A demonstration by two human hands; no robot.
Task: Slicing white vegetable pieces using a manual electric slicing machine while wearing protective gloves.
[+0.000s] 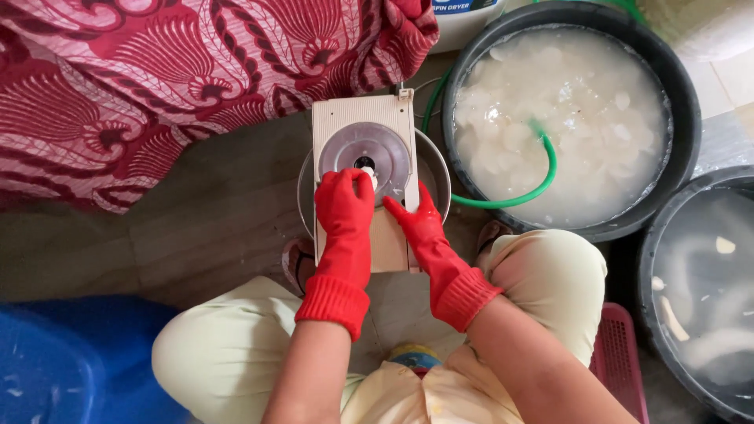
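Observation:
A beige slicer board [389, 118] with a round metal blade disc [375, 145] lies across a steel bowl [434, 161] on the floor in front of me. My left hand [343, 206], in a red rubber glove, presses a small white piece [369, 172] against the disc's middle. In the same kind of glove, my right hand [420, 224] rests fingers-spread on the board's right edge, steadying it.
A large black tub [682, 118] of cloudy water with several white slices and a green hose [542, 177] stands at right. A second dark tub [652, 267] holds water and white strips. Red patterned cloth [157, 78] lies at left, a blue basin [63, 361] lower left, a pink stool [620, 353] under me.

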